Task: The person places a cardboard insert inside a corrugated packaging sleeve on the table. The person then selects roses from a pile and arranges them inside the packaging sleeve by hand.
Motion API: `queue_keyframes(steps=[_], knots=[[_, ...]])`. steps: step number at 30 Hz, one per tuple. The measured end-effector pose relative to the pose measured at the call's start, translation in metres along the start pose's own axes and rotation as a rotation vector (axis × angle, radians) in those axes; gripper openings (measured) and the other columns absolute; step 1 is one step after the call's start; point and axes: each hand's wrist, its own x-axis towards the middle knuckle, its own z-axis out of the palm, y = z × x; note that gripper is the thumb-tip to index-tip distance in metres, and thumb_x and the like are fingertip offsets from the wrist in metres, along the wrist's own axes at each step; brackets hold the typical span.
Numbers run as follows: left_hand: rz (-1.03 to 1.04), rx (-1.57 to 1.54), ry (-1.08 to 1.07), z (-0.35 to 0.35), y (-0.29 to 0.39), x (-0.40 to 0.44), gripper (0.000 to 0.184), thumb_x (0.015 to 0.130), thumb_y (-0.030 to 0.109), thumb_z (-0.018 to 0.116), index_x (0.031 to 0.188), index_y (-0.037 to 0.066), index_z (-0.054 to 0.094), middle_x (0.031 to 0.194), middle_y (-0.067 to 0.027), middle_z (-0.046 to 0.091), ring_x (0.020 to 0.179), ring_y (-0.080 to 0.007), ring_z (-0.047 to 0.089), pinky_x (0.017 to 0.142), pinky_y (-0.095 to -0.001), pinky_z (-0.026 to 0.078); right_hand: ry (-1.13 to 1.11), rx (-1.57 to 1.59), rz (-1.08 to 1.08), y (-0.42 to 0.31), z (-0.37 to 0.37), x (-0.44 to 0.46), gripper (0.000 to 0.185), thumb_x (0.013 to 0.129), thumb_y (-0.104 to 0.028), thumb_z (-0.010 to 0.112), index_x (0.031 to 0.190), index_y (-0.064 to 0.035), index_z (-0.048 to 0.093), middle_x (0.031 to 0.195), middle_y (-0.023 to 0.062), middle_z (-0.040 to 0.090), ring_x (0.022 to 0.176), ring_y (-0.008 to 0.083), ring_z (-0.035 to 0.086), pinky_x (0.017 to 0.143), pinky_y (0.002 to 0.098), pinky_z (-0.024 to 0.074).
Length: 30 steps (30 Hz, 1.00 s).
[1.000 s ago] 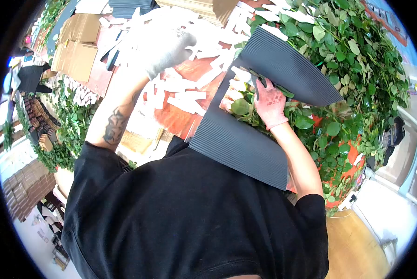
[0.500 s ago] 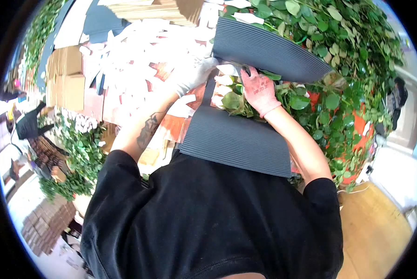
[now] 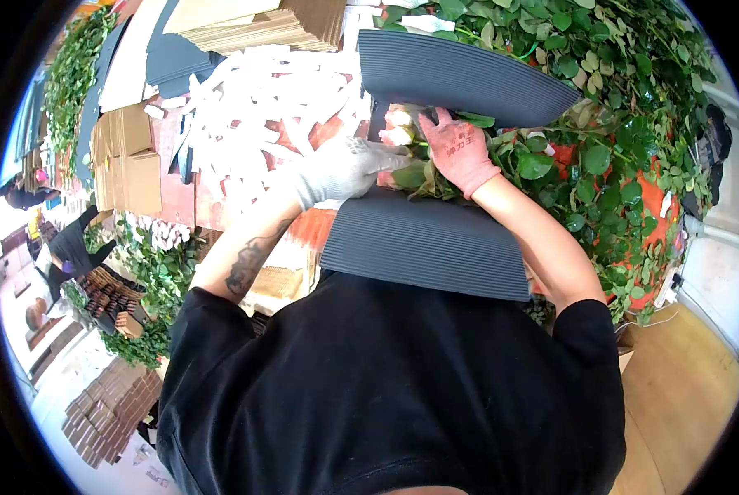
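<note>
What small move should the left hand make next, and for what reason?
My guess is that the left hand should gently even out the rose blooms: it reaches close to them, the right hand lies over the rose leaves, and the dark corrugated sheet is open, not folded over the blooms.

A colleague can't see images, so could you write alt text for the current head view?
A grey-gloved left hand and a pink-gloved right hand are at pale flowers between dark ridged panels. White strips lie scattered to the left; leafy stems are heaped to the right.
</note>
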Motion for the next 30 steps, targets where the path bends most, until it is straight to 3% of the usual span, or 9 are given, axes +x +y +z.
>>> queue_keyframes(steps=[4, 7, 11, 13, 14, 17, 23, 25, 30], knots=[[-0.230, 0.041, -0.241, -0.001, 0.006, 0.002, 0.047, 0.081, -0.001, 0.047, 0.125, 0.015, 0.054, 0.122, -0.0057, 0.058, 0.093, -0.0265, 0.064, 0.081, -0.0323, 0.051, 0.022, -0.004, -0.007, 0.004, 0.002, -0.003, 0.044, 0.079, -0.016, 0.051, 0.123, -0.0155, 0.054, 0.124, 0.0181, 0.053, 0.074, 0.0256, 0.065, 0.063, 0.0360, 0.0530], [-0.234, 0.098, -0.275, 0.002, 0.004, 0.003, 0.046, 0.083, 0.001, 0.046, 0.126, 0.017, 0.053, 0.126, -0.0044, 0.055, 0.093, -0.0266, 0.063, 0.081, -0.0329, 0.051, 0.012, -0.008, -0.004, 0.004, -0.005, -0.004, 0.042, 0.080, -0.020, 0.055, 0.121, -0.0148, 0.055, 0.120, 0.0156, 0.056, 0.076, 0.0255, 0.064, 0.064, 0.0357, 0.0525], [-0.084, 0.137, -0.119, 0.009, -0.003, -0.001, 0.042, 0.078, 0.007, 0.054, 0.119, 0.017, 0.058, 0.123, -0.0028, 0.057, 0.093, -0.0275, 0.063, 0.079, -0.0358, 0.051, 0.133, 0.080, -0.132, 0.002, -0.027, -0.010, 0.040, 0.079, -0.025, 0.059, 0.117, -0.0124, 0.056, 0.113, 0.0133, 0.059, 0.079, 0.0255, 0.064, 0.066, 0.0355, 0.0519], [-0.077, 0.173, -0.195, 0.007, -0.001, 0.000, 0.042, 0.081, 0.005, 0.051, 0.122, 0.014, 0.056, 0.130, -0.0035, 0.052, 0.093, -0.0239, 0.063, 0.079, -0.0334, 0.051, -0.091, 0.062, -0.108, -0.001, -0.032, -0.009, 0.039, 0.079, -0.027, 0.061, 0.113, -0.0100, 0.056, 0.108, 0.0111, 0.059, 0.081, 0.0256, 0.064, 0.067, 0.0367, 0.0513], [-0.078, 0.175, -0.194, 0.006, 0.001, 0.001, 0.042, 0.081, 0.005, 0.051, 0.122, 0.014, 0.056, 0.130, -0.0035, 0.052, 0.093, -0.0239, 0.063, 0.079, -0.0334, 0.051, -0.020, 0.053, -0.131, 0.003, -0.015, -0.009, 0.031, 0.078, -0.019, 0.057, 0.107, -0.0088, 0.055, 0.096, 0.0111, 0.062, 0.076, 0.0264, 0.065, 0.060, 0.0358, 0.0515], [-0.101, 0.218, -0.241, 0.007, 0.002, 0.001, 0.043, 0.078, 0.005, 0.054, 0.120, 0.012, 0.057, 0.129, -0.0036, 0.053, 0.094, -0.0239, 0.063, 0.077, -0.0329, 0.052, 0.158, 0.156, -0.187, 0.013, 0.007, -0.011, 0.031, 0.078, -0.016, 0.055, 0.108, -0.0101, 0.056, 0.093, 0.0114, 0.062, 0.076, 0.0262, 0.064, 0.059, 0.0359, 0.0510], [0.062, 0.201, -0.063, 0.008, -0.005, 0.001, 0.041, 0.077, 0.005, 0.053, 0.117, 0.010, 0.059, 0.128, -0.0050, 0.054, 0.094, -0.0244, 0.063, 0.075, -0.0329, 0.052, 0.067, 0.114, -0.154, 0.009, -0.002, -0.015, 0.029, 0.080, -0.014, 0.049, 0.108, -0.0114, 0.057, 0.096, 0.0101, 0.061, 0.075, 0.0259, 0.064, 0.060, 0.0362, 0.0506], [-0.081, 0.183, 0.052, 0.013, -0.003, 0.005, 0.034, 0.076, 0.011, 0.057, 0.110, 0.012, 0.062, 0.125, -0.0005, 0.056, 0.086, -0.0224, 0.065, 0.069, -0.0347, 0.053, 0.059, 0.111, -0.155, 0.010, -0.005, -0.014, 0.030, 0.079, -0.016, 0.053, 0.108, -0.0109, 0.057, 0.097, 0.0092, 0.061, 0.074, 0.0260, 0.064, 0.060, 0.0363, 0.0506], [-0.136, 0.216, -0.016, 0.008, 0.005, 0.006, 0.036, 0.075, 0.008, 0.055, 0.110, 0.012, 0.062, 0.127, 0.0003, 0.054, 0.084, -0.0233, 0.065, 0.068, -0.0351, 0.053, 0.118, 0.150, -0.033, 0.004, -0.009, -0.006, 0.031, 0.076, -0.019, 0.059, 0.105, -0.0076, 0.057, 0.093, 0.0117, 0.060, 0.074, 0.0265, 0.064, 0.058, 0.0368, 0.0510]])
